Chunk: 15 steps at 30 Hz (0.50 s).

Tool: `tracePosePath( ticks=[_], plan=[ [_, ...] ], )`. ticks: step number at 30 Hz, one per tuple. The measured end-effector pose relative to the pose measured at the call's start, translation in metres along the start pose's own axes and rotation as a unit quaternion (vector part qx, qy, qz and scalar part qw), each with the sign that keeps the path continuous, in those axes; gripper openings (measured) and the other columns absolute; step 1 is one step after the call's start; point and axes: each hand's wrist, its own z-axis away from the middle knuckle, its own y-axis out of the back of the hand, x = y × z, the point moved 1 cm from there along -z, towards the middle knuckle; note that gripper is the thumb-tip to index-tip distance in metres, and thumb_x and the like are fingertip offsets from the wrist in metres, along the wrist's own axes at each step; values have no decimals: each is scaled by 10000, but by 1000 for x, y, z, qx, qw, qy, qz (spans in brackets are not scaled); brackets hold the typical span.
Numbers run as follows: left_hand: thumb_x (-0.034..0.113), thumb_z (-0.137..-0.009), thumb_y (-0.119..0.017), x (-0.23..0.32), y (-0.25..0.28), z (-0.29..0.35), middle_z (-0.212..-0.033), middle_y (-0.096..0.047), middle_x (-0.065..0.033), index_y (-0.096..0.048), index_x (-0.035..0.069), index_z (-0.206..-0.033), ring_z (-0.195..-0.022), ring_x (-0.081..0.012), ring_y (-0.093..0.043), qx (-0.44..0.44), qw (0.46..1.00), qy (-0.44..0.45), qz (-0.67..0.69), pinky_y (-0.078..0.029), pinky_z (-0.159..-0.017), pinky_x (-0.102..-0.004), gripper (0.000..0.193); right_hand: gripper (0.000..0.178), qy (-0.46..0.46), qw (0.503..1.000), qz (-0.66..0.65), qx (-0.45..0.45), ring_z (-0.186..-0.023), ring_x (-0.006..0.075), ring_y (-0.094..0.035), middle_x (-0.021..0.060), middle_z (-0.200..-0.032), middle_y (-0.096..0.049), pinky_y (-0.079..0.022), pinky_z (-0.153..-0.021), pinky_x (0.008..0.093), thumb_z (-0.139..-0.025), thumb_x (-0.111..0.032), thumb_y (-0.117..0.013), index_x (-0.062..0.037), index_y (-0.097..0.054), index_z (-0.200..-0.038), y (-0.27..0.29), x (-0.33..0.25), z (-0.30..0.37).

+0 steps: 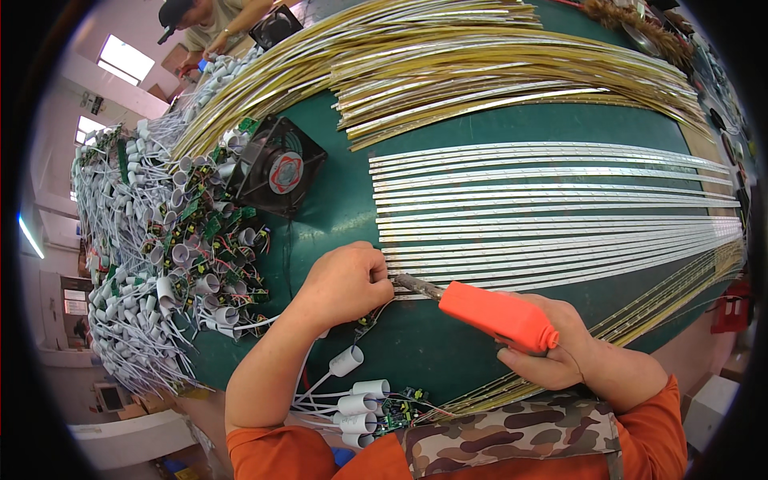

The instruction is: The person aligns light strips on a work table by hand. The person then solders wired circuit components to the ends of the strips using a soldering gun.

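Observation:
My right hand (pixel 552 340) is wrapped round an orange soldering gun (pixel 496 316), whose dark metal tip points left. The tip reaches the left end of the nearest of several thin silver LED strips (pixel 512 264), which lie side by side on the green tabletop (pixel 332 196). Beside that tip, my left hand (pixel 348 280) is closed in a pinch over the strip ends. What its fingers hold is hidden. Just below the left hand, a small circuit board (pixel 366 324) with wires shows in part.
A black fan (pixel 280 168) stands left of the strips. A large heap of white caps with wires and circuit boards (pixel 160 240) covers the left side. Bundles of yellowish strips (pixel 512 72) lie at the back. More white caps (pixel 360 400) lie near my body. Another person (pixel 212 24) works far left.

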Motion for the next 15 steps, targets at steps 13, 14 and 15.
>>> tracePosePath(
  ticks=[13, 14, 15],
  plan=[
    [98, -684, -667, 2, 0, 1, -725, -581, -124, -597, 4, -671, -709, -284, -584, 4, 1000, 2, 7, -465, -656, -359, 118, 578, 36, 998, 26, 36, -950, 306, -664, 176, -1158, -628, -528, -816, 352, -779, -53, -687, 20, -470, -1310, 4, 1, 4],
    [98, -684, -667, 1, 0, 1, -725, -581, -124, -597, 4, -671, -709, -284, -584, 4, 1000, 2, 6, -465, -656, -359, 118, 580, 25, 999, 16, 28, -959, 305, -663, 178, -1173, -624, -527, -823, 352, -778, -58, -690, 21, -471, -1309, 4, 0, 3],
    [98, -685, -667, 1, 0, 1, -725, -580, -124, -596, 4, -671, -707, -283, -584, 3, 1000, 4, 5, -464, -654, -359, 119, 582, 14, 1000, 5, 20, -967, 304, -662, 180, -1187, -620, -526, -831, 351, -777, -62, -693, 21, -471, -1309, 4, 0, 3]
  ],
)
